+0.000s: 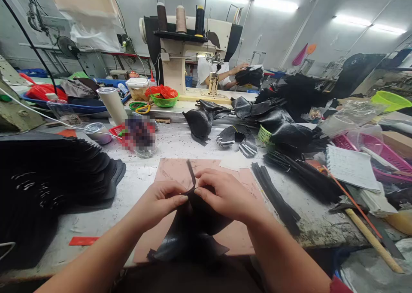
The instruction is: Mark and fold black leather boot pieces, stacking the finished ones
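Observation:
Over a pinkish board [172,169], my left hand [164,198] pinches the top edge of a black leather piece [189,239] between thumb and fingers. My right hand [222,192] grips the same edge close beside it, thumb in front. From between the two hands a narrow black strip [191,172] sticks up, lying along that edge. The leather hangs down in folds toward my body, and its lower part is dark and hard to make out. Beyond the board lie finished-looking black leather pieces [202,121] and a curved one with white-striped ends [236,139].
Stacked black pieces [86,172] fill the left side. Bundled black strips [277,200], a notebook [350,166] and a wooden-handled tool [373,241] lie right. A red strip [83,241] is near the front edge. Behind stands a sewing machine [193,48]; another person's hand [240,68] holds black pieces.

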The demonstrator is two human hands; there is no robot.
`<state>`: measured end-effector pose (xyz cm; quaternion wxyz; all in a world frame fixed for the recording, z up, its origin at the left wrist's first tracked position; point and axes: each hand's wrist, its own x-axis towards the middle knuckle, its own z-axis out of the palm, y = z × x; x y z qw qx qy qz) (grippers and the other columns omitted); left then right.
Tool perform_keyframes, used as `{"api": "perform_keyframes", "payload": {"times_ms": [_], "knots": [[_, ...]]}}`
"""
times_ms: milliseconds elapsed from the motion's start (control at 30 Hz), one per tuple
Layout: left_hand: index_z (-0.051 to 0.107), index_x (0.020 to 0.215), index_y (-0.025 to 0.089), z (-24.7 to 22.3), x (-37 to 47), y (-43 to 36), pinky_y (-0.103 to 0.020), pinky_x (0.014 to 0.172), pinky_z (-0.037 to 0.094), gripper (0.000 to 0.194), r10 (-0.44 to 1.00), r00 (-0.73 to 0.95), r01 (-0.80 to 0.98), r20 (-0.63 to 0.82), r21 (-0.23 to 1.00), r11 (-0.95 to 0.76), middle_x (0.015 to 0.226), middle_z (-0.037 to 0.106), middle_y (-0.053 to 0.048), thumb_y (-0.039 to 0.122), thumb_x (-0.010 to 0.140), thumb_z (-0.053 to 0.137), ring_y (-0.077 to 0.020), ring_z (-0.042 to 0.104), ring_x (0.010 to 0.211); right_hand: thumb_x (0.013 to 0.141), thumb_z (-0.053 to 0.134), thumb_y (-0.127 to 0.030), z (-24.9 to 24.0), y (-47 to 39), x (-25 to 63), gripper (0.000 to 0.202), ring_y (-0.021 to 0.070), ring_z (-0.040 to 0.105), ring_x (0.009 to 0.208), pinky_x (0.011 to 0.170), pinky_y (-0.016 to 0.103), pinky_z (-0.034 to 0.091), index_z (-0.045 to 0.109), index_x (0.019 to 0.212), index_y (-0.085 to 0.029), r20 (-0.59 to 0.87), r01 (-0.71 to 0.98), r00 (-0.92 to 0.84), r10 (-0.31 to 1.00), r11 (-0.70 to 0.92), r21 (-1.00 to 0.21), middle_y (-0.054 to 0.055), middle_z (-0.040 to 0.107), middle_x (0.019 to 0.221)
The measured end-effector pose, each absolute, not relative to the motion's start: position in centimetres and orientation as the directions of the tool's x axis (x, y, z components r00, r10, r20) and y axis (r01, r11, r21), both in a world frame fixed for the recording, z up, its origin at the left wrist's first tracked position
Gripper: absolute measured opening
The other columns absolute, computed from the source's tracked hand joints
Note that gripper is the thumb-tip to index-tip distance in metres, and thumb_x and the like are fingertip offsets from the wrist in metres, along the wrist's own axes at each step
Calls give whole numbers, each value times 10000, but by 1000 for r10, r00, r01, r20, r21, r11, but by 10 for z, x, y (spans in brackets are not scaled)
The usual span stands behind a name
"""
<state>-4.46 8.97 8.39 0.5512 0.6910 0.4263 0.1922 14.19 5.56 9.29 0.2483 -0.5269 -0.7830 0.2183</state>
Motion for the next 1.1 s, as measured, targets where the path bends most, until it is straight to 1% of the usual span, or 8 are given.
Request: {"api": "perform_keyframes", "payload": {"times_ms": [100, 267, 367, 467, 567, 733, 967, 1100], "knots": [[651, 726, 134, 81, -44, 90, -204, 418, 272, 225, 800, 568, 370, -191, 928, -41, 670, 644, -37, 332, 686, 552, -101, 457, 518, 815, 519, -230, 92, 56, 143, 92, 154, 537, 835, 750, 275, 398, 572, 749, -194, 149, 715, -320, 936, 341, -610, 24, 584, 904], [615, 797, 156, 78, -47, 94, -213, 478, 303, 199, 738, 651, 373, -175, 921, -111, 684, 590, 0, 310, 736, 505, -97, 434, 553, 809, 531, -262, 96, 56, 142, 115, 138, 521, 756, 698, 269, 402, 562, 724, -191, 107, 748, -286, 952, 292, -597, 11, 530, 846], [583, 856, 176, 83, -47, 96, -220, 544, 338, 170, 700, 703, 429, -129, 862, -272, 670, 532, 31, 264, 742, 492, -101, 429, 588, 810, 524, -248, 97, 55, 138, 113, 136, 518, 742, 674, 264, 399, 570, 726, -187, 104, 761, -295, 950, 300, -575, 13, 520, 832], [555, 722, 169, 89, -46, 98, -232, 576, 348, 87, 688, 720, 494, -86, 760, -423, 644, 509, 32, 251, 719, 525, -116, 448, 621, 802, 521, -226, 98, 53, 134, 98, 136, 517, 736, 656, 260, 396, 574, 733, -181, 110, 757, -327, 939, 330, -564, 17, 525, 836], [545, 642, 161, 90, -45, 100, -241, 575, 363, 153, 731, 674, 519, -105, 772, -367, 609, 511, 24, 277, 734, 507, -125, 467, 614, 742, 560, -196, 98, 54, 134, 59, 128, 502, 706, 623, 247, 385, 538, 692, -172, 178, 733, -318, 931, 361, -577, 10, 520, 812], [593, 754, 140, 84, -45, 103, -261, 593, 430, 202, 735, 639, 452, -227, 884, -120, 614, 499, 24, 324, 705, 528, -132, 488, 615, 686, 533, -103, 98, 58, 139, 95, 99, 469, 641, 573, 217, 363, 481, 642, -170, 269, 678, -308, 912, 409, -610, -8, 500, 750], [590, 884, 161, 85, -46, 103, -254, 591, 425, 222, 705, 673, 463, -221, 870, -169, 588, 429, 54, 287, 720, 510, -113, 440, 582, 664, 506, -65, 97, 63, 139, 120, 106, 457, 648, 566, 214, 347, 472, 624, -174, 263, 673, -324, 909, 417, -611, -13, 495, 706], [567, 952, 187, 92, -44, 104, -231, 554, 374, 256, 705, 687, 512, -175, 805, -299, 594, 399, 62, 258, 717, 491, -110, 406, 574, 677, 512, -71, 97, 64, 137, 104, 114, 473, 669, 594, 222, 363, 503, 648, -170, 241, 672, -343, 908, 417, -613, -5, 515, 717]]}}
